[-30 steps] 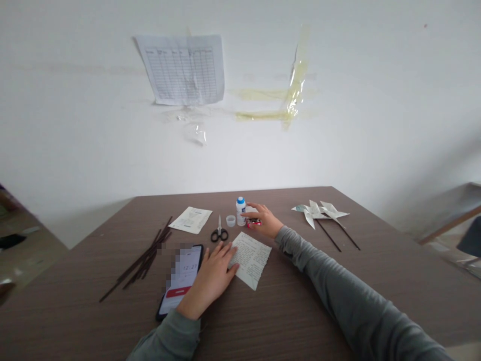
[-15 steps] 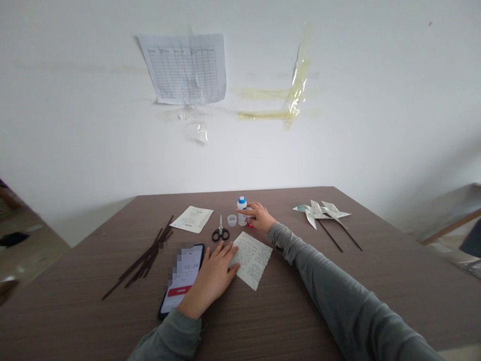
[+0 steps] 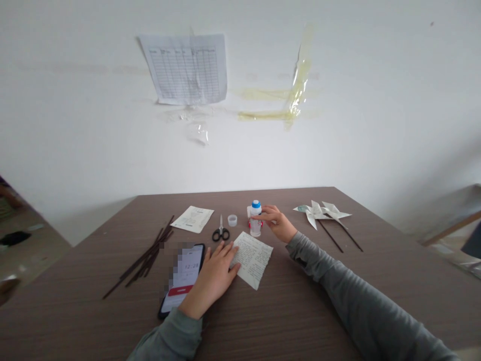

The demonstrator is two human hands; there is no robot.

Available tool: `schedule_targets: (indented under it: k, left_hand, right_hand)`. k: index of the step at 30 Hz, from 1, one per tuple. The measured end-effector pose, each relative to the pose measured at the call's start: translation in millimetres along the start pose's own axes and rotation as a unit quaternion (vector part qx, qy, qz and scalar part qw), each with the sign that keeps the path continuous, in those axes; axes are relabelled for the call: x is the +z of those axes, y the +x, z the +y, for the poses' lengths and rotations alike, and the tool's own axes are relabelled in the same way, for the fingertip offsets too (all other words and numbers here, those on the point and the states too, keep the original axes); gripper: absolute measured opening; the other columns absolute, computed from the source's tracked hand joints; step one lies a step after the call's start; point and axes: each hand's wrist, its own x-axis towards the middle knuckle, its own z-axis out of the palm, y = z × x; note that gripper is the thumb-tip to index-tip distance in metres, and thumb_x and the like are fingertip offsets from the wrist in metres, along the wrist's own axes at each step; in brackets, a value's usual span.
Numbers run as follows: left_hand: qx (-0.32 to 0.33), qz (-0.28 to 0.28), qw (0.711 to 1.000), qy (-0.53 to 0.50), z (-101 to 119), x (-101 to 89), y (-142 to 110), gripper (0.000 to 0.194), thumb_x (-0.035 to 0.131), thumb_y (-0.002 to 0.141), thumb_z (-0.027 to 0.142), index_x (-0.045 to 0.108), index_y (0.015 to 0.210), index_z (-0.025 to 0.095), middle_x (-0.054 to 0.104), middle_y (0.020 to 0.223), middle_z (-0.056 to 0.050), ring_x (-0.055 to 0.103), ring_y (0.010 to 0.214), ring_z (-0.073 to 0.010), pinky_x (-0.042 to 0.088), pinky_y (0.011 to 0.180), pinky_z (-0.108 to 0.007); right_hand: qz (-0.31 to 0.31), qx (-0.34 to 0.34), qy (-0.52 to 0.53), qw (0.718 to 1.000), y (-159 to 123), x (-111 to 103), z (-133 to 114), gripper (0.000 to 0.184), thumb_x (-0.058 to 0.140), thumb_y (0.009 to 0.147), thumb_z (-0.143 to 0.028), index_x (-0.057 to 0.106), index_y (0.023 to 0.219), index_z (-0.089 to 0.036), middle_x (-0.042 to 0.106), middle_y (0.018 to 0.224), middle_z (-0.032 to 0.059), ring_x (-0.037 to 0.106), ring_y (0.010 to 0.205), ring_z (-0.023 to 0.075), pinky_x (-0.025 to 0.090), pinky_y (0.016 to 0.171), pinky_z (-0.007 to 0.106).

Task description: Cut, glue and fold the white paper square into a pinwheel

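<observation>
My left hand (image 3: pixel 212 278) lies flat with fingers spread, its fingertips on the left edge of a printed paper square (image 3: pixel 252 260) with uneven edges. The wrist overlaps a phone (image 3: pixel 186 276) showing a timer. My right hand (image 3: pixel 280 224) has its fingers around a small white bottle (image 3: pixel 256 225) with a blue cap, which is upright just beyond the paper. Partly hidden behind the bottle is a white and red item (image 3: pixel 249 213) that I cannot make out. To the left are a small clear cup (image 3: pixel 232 220) and black-handled scissors (image 3: pixel 220 233).
Thin dark sticks (image 3: pixel 150 253) lie in a loose bundle at the left. Stacked printed paper (image 3: pixel 193 219) sits at the back left. Two paper pinwheels (image 3: pixel 319 211) on sticks rest at the right. The table (image 3: pixel 285 316) meets a white wall bearing a taped sheet (image 3: pixel 188 70).
My right hand and the bottle have moved right and slightly nearer to me. The white and red item now shows behind the bottle. My left hand has stayed in place.
</observation>
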Motion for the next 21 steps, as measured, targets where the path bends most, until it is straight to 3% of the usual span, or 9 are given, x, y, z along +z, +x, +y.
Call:
schedule_targets:
  k: [4, 9, 16, 21]
  left_hand:
    - [-0.008, 0.017, 1.000, -0.002, 4.9, -1.0, -1.8, 0.055, 0.071, 0.116, 0.020, 0.088, 0.167, 0.032, 0.080, 0.187, -0.017, 0.068, 0.181, -0.0481, 0.051, 0.151, -0.080]
    - [-0.029, 0.006, 1.000, -0.005, 13.0, -5.6, -3.4, 0.051, 0.075, 0.118, 0.021, 0.088, 0.168, 0.028, 0.077, 0.188, -0.020, 0.068, 0.182, -0.0458, 0.048, 0.155, -0.079]
    - [-0.026, 0.010, 1.000, 0.009, 17.0, -2.7, -2.8, 0.048, 0.076, 0.120, 0.023, 0.087, 0.167, 0.026, 0.079, 0.186, -0.020, 0.069, 0.180, -0.0453, 0.051, 0.152, -0.078]
    - [-0.015, 0.026, 0.999, 0.012, 18.2, -0.3, -2.8, 0.045, 0.080, 0.118, 0.026, 0.089, 0.162, 0.025, 0.083, 0.178, -0.020, 0.073, 0.174, -0.0448, 0.056, 0.150, -0.070]
  right_hand:
    - [0.020, 0.004, 0.031, 0.999, -30.9, -11.6, 1.6, 0.050, 0.071, 0.110, -0.017, 0.106, 0.135, -0.044, 0.098, 0.134, 0.0095, 0.081, 0.142, 0.0393, 0.069, 0.131, 0.068]
    - [0.022, 0.045, 0.029, 0.998, -60.0, -16.5, 3.4, 0.060, 0.078, 0.096, -0.008, 0.106, 0.137, -0.042, 0.095, 0.128, 0.0107, 0.080, 0.136, 0.0397, 0.068, 0.130, 0.067]
    - [0.080, 0.106, 0.033, 0.991, -67.2, -8.0, 7.7, 0.066, 0.084, 0.086, -0.008, 0.105, 0.140, -0.039, 0.090, 0.119, 0.0091, 0.077, 0.127, 0.0392, 0.069, 0.126, 0.064]
    - [0.119, 0.134, 0.059, 0.982, -71.4, -3.9, 8.1, 0.069, 0.084, 0.085, -0.015, 0.102, 0.147, -0.038, 0.089, 0.120, 0.0078, 0.083, 0.123, 0.0369, 0.072, 0.124, 0.059]
